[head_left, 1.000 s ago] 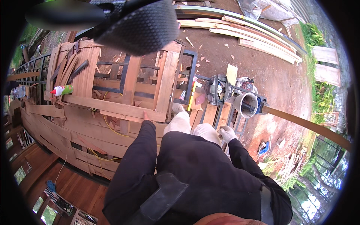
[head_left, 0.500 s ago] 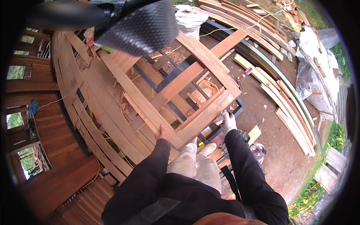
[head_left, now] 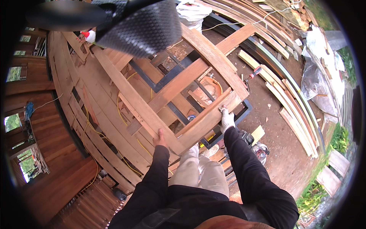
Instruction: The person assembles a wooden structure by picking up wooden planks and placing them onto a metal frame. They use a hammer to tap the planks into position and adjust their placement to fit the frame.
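A large wooden frame [head_left: 206, 128] of flat boards with a cross member [head_left: 179, 86] lies tilted in front of me. My left hand [head_left: 160, 138], bare, grips the outer edge of its left board near the near-left corner. On the near board, towards its right end, my right hand [head_left: 227, 117] in a pale glove is closed over the outer edge, thumb on top. The fingers underneath are hidden on both hands. Below the wooden frame show black metal frames [head_left: 176, 78] and a round orange-brown tub [head_left: 209, 89].
Long planks [head_left: 91, 103] cover the left side, with a yellow cord [head_left: 87, 131] across them. A red-handled tool [head_left: 253, 72] stands just past the frame's right corner. Timber strips [head_left: 291, 114] lie at right. A power tool [head_left: 260, 152] rests on the ground by my right forearm.
My right hand has come up from beside the near board onto its outer edge. My left hand stays on the left board, and the wooden frame has shifted slightly in view.
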A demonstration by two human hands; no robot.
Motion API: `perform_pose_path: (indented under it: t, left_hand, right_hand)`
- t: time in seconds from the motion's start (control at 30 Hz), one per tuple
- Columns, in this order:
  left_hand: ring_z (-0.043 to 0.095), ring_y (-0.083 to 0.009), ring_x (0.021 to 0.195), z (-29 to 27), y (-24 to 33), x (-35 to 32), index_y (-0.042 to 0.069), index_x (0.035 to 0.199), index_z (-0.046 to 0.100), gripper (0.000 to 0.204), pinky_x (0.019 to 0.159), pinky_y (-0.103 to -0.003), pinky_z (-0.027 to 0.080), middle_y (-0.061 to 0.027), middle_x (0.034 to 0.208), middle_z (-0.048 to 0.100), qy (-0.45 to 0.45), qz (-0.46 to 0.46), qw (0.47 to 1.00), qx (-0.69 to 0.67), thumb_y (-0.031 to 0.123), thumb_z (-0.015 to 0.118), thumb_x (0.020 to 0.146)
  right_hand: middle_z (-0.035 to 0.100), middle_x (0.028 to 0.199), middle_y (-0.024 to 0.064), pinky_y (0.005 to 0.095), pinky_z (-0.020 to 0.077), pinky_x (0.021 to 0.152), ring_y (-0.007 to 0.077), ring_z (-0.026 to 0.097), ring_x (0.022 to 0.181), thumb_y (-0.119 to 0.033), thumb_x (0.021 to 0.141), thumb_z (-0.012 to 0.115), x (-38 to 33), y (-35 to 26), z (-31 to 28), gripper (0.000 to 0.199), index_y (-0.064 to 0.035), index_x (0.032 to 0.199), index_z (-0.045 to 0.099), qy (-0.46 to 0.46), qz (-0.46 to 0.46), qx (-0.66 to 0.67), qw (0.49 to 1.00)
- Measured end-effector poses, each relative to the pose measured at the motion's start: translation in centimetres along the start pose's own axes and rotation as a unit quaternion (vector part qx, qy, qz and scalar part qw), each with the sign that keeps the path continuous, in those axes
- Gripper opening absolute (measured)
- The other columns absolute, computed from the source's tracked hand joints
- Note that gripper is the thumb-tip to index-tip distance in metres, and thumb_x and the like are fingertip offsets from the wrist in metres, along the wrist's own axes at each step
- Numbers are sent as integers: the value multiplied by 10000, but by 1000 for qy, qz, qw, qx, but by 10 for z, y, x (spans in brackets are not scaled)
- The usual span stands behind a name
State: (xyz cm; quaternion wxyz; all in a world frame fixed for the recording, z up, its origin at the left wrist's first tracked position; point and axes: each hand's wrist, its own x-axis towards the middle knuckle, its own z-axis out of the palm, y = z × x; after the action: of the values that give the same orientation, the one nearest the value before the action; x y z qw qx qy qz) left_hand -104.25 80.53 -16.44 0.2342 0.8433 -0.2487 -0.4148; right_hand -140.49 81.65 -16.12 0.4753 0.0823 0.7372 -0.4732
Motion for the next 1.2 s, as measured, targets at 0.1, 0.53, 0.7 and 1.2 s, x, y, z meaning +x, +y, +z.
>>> perform_pose_path:
  t: [0.1,0.53,0.7,1.2]
  left_hand:
    - [716,-359,1018,-1,-4,12,-185,1257,553,961,868,-455,593,-294,1177,690,-3,-7,1000,24,665,761,860]
    - [664,-409,1144,-17,19,51,-71,1434,457,1085,886,-569,581,-261,1371,589,-92,-78,993,18,773,724,807]
    - [479,-423,1368,4,18,36,-7,1548,336,1121,1108,-583,414,-243,1516,456,141,143,953,228,714,756,800]
    - [420,-390,1420,27,66,0,83,1648,159,1184,1087,-589,432,-187,1605,326,169,134,940,266,617,786,797]
  right_hand:
    - [609,1255,176,510,568,872,288,660,1058,-458,873,809,-10,-8,5,774,23,1364,452,3,-11,8,1000]
    - [586,1239,208,443,552,895,280,632,1080,-393,857,848,-12,-13,31,792,52,1325,389,-5,-25,54,998]
    - [562,1295,214,428,530,960,269,615,1149,-413,859,819,-13,-12,26,828,61,1351,352,-9,-21,7,1000]
    - [529,1383,209,571,512,917,315,586,1183,-532,874,759,-16,-13,22,846,-15,1423,376,-39,-17,-19,999]
